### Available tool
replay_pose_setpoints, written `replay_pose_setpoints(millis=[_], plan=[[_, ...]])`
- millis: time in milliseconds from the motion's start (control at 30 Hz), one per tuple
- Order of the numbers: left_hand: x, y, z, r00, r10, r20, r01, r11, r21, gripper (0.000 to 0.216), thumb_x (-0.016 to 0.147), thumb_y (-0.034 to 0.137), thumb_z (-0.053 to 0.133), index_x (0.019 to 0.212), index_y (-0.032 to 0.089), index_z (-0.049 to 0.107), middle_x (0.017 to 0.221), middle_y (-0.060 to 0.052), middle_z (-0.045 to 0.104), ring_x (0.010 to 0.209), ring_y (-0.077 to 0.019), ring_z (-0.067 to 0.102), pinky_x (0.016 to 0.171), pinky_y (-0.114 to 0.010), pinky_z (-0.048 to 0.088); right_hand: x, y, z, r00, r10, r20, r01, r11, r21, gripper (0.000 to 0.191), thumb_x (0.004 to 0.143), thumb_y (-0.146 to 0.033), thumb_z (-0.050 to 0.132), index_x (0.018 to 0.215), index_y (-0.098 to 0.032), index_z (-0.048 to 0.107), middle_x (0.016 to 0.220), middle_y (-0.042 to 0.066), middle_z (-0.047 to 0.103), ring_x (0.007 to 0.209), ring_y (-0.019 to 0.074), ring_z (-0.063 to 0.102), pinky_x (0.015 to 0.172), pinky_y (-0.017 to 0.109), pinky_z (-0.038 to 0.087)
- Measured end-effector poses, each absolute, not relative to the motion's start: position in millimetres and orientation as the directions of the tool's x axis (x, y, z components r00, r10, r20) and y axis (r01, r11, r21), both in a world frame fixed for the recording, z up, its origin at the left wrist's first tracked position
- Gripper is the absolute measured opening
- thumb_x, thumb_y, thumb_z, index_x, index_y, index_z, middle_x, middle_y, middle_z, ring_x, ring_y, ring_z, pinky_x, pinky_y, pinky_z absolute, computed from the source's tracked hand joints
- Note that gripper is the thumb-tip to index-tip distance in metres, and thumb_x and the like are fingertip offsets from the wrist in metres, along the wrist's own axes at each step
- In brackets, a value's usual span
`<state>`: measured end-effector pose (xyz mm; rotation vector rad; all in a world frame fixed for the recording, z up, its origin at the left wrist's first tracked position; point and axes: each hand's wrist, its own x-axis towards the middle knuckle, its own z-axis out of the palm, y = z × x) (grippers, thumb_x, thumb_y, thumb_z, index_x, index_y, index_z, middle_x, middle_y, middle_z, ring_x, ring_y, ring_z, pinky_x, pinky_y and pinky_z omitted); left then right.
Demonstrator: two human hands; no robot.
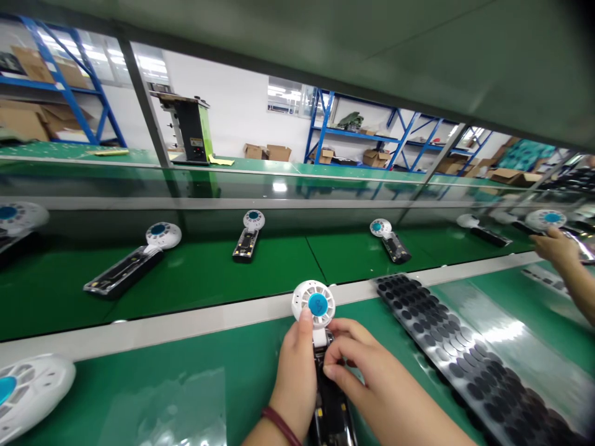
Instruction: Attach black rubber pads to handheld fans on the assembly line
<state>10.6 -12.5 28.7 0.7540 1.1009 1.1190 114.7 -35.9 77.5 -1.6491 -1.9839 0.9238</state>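
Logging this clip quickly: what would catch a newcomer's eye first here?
Bottom centre, the left hand and right hand hold a small fan with a white head and blue hub. Right of them lies a clear sheet of black round pads. Behind, more fans lie spaced along the green belt.

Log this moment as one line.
left hand: holds handheld fan | right hand: pinches its neck | beside: sheet of black dots | belt: more fans
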Motion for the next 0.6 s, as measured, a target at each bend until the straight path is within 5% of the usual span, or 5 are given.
replay_pose_setpoints(millis=[600], plan=[[10.6, -13.3, 28.5, 0.038, 0.954, -0.297, -0.312, 0.293, 0.904, 0.055, 0.076, 0.063, 0.038, 0.082, 0.012, 0.061, 0.078, -0.008, 0.064, 0.073, -0.0203, 0.052, 0.066, -0.029, 0.039, 116.0, -41.6, 68.5, -0.237, 0.969, -0.073, 0.723, 0.126, -0.679, 0.013, 0.079, -0.015, 0.045, 0.072, -0.023, 0.052, 0.121, 0.004, 0.046, 0.110, 0.0199, 0.048, 0.087, 0.032, 0.045]])
